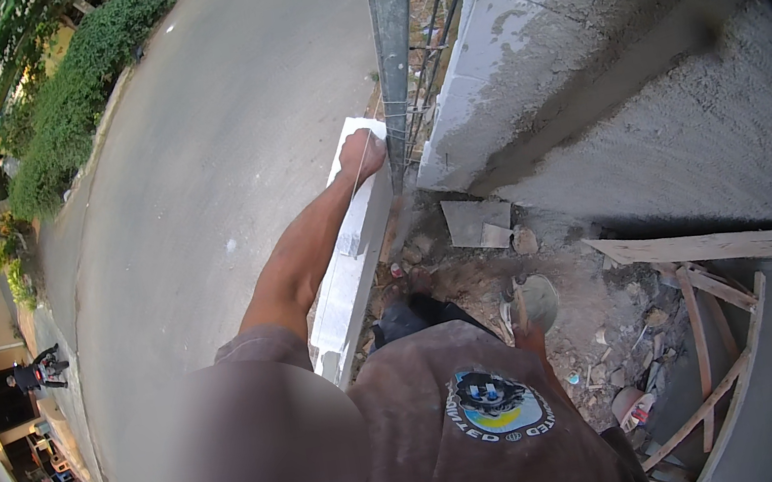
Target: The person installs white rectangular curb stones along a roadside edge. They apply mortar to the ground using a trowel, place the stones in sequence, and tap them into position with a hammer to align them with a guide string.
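Note:
My left arm reaches far out over a low wall of white blocks (344, 282). At its far end my left hand (361, 154) is closed in a fist on the top block, beside an upright metal post (396, 35). What the fist holds, if anything, is hidden. A thin string runs along the wall past this hand. Lower and to the right, partly behind my brown shirt, my right hand (525, 332) looks closed near a short tan handle. Touching or just beside it is a round grey container (542, 303), seemingly of mortar. What the right fingers grip does not show clearly.
Rough plastered wall (572, 83) rises at the right. Wooden planks (706, 245) and a braced timber frame (702, 353) stand below it. Broken board pieces (478, 223) and rubble lie on the ground. Left of the blocks runs a paved road (172, 213), with a motorcycle rider (39, 373).

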A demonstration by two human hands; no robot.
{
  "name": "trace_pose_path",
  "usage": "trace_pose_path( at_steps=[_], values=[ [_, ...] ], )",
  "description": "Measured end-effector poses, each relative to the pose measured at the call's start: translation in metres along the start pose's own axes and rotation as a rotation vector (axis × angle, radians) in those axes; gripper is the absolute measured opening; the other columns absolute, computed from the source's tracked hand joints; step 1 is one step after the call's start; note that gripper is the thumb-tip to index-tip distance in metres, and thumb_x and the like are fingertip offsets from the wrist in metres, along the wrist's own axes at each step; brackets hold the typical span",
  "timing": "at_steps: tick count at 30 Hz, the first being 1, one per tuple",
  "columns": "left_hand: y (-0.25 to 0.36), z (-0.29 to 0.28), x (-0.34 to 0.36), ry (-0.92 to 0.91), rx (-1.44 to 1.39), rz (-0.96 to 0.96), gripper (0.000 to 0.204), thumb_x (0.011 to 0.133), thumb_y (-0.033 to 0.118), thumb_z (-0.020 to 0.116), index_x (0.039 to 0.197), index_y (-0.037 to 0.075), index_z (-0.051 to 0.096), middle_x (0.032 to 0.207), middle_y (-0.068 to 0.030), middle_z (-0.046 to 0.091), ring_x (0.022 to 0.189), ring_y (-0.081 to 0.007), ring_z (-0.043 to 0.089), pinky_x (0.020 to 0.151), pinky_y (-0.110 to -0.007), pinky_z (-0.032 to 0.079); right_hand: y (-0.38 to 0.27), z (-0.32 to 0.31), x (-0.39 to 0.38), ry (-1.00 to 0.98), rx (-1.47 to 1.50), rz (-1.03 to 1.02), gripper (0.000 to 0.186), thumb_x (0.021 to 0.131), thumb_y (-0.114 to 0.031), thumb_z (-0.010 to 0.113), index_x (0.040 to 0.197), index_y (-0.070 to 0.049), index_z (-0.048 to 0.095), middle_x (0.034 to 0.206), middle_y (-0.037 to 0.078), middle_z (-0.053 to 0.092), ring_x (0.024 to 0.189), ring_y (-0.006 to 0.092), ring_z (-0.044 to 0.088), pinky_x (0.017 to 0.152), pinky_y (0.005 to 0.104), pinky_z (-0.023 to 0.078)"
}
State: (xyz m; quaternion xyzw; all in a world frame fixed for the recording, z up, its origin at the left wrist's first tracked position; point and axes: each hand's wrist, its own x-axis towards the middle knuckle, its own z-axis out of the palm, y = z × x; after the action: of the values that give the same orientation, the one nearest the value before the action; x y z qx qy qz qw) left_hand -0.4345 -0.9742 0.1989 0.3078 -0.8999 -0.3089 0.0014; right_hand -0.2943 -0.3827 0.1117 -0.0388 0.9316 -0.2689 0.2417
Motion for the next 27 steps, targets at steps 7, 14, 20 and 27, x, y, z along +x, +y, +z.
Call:
trace_pose_path(
  at_steps=[7, 14, 20, 27],
  values=[
    [0.015, -0.003, 0.009, 0.036, 0.086, 0.116, 0.032, 0.089, 0.027, 0.057, 0.095, 0.000, 0.073, 0.094, -0.0284, 0.072, 0.091, -0.0463, 0.071, 0.081, -0.054, 0.057, 0.025, 0.009, -0.051, -0.010, 0.179, 0.229, 0.028, 0.094, -0.023, 0.069, 0.101, 0.003, 0.063, 0.083, 0.023, 0.068, 0.079, 0.0361, 0.069, 0.073, 0.0464, 0.052],
    [0.029, -0.025, -0.003, -0.044, 0.114, 0.081, 0.034, 0.089, 0.028, 0.062, 0.108, 0.002, 0.073, 0.112, -0.0269, 0.067, 0.108, -0.0416, 0.066, 0.093, -0.050, 0.054, 0.056, 0.043, -0.058, -0.098, 0.441, 0.334, 0.025, 0.091, -0.022, 0.072, 0.092, 0.001, 0.060, 0.079, 0.019, 0.066, 0.072, 0.0270, 0.063, 0.070, 0.0433, 0.051],
    [0.005, -0.034, -0.041, 0.152, 0.141, 0.002, 0.067, 0.084, 0.039, 0.079, 0.137, 0.003, 0.058, 0.131, -0.0218, 0.057, 0.128, -0.0390, 0.054, 0.106, -0.045, 0.048, 0.018, 0.029, -0.038, -0.076, -0.010, 0.078, 0.026, 0.093, -0.021, 0.070, 0.095, 0.003, 0.060, 0.083, 0.025, 0.067, 0.081, 0.0420, 0.069, 0.071, 0.0481, 0.052],
    [-0.038, -0.009, -0.010, 0.156, -0.027, -0.008, 0.087, 0.082, 0.048, 0.080, 0.149, 0.003, 0.047, 0.141, -0.0242, 0.053, 0.131, -0.0390, 0.052, 0.109, -0.048, 0.046, -0.071, -0.025, 0.000, -0.194, 0.019, -0.093, 0.032, 0.094, -0.023, 0.068, 0.112, 0.003, 0.062, 0.096, 0.029, 0.068, 0.093, 0.0483, 0.067, 0.079, 0.0512, 0.051]
  ],
)
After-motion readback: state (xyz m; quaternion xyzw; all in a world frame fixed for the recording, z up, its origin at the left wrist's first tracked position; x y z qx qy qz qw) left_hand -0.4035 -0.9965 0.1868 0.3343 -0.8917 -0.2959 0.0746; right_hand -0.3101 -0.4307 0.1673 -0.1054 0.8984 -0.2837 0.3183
